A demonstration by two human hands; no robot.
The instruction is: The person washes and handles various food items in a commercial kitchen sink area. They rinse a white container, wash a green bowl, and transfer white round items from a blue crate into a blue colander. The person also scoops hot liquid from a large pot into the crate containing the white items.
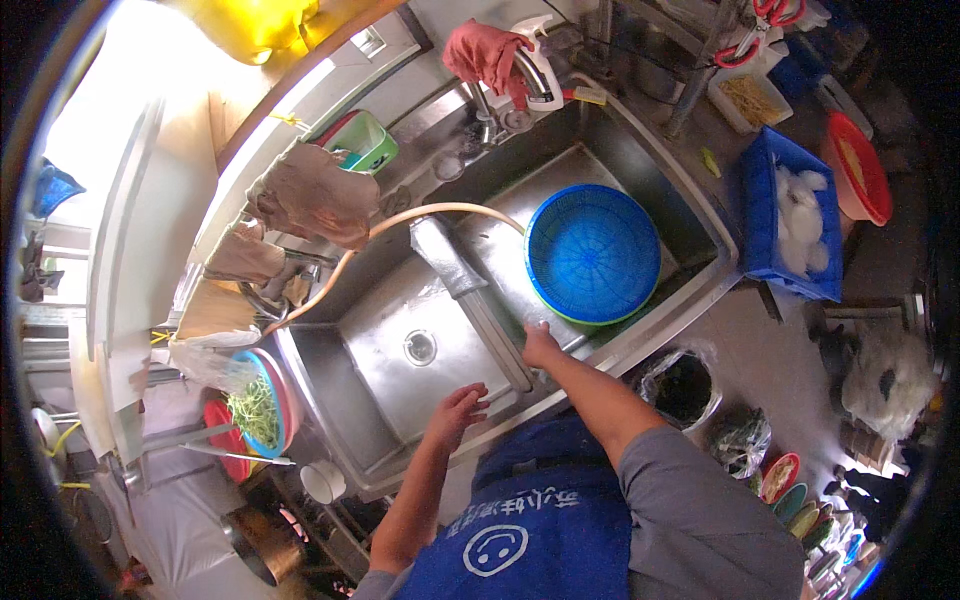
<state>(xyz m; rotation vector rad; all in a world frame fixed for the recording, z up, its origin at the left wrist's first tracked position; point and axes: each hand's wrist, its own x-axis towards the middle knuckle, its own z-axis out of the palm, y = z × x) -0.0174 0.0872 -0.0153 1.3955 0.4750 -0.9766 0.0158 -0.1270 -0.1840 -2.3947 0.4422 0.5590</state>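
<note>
A stainless steel double sink (420,300) lies before me, with a drain in the left basin. In the right basin sits a round blue plastic colander (592,255) with a green rim just under it. My right hand (541,346) is at the front of that basin, near the divider and below the colander; whether its curled fingers hold anything cannot be told. Over the front of the left basin my left hand (459,412) hangs with nothing in it, fingers somewhat apart. An orange hose (420,210) arches from the left tap area to the colander, which hides its end.
A metallic-looking wrap (446,259) covers part of the divider. Behind stand a tap (484,112) and a spray bottle (551,75) with a red cloth. A blue crate (757,217) stands right of the sink; left are a bowl of green vegetables (259,412) and a white cup (322,481).
</note>
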